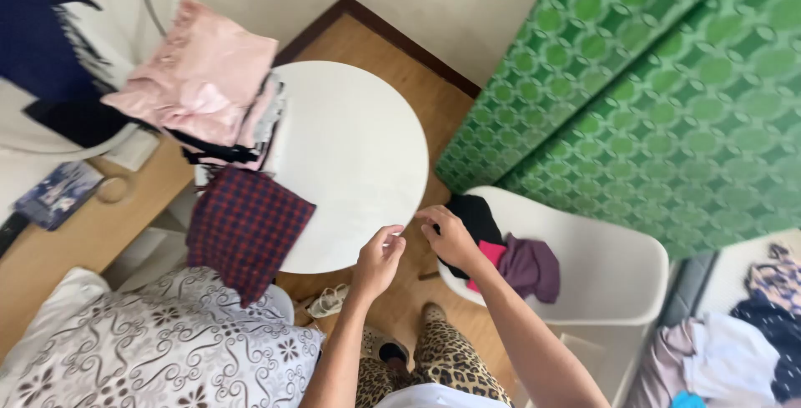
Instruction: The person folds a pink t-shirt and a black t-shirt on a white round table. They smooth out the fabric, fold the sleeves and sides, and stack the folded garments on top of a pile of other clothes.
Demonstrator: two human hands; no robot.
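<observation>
My left hand [380, 258] and my right hand [450, 237] are raised close together at the near edge of a round white table [359, 149]. Both have fingertips pinched, a few centimetres apart. I cannot make out anything between them. A red and navy checked cloth [246, 224] lies on the table's left edge and hangs over it. Behind it sits a stack of folded clothes [204, 83] with a pink piece on top. Just right of my right hand, black, pink and purple garments [521, 262] lie on a white chair [601, 266].
A green patterned cloth [651, 83] fills the upper right. Grey swirl-patterned bedding [150, 341] lies at lower left. A light sandal [329, 299] is on the wooden floor under the table. More clothes [734, 350] are piled at lower right. My leopard-print legs [450, 358] are below.
</observation>
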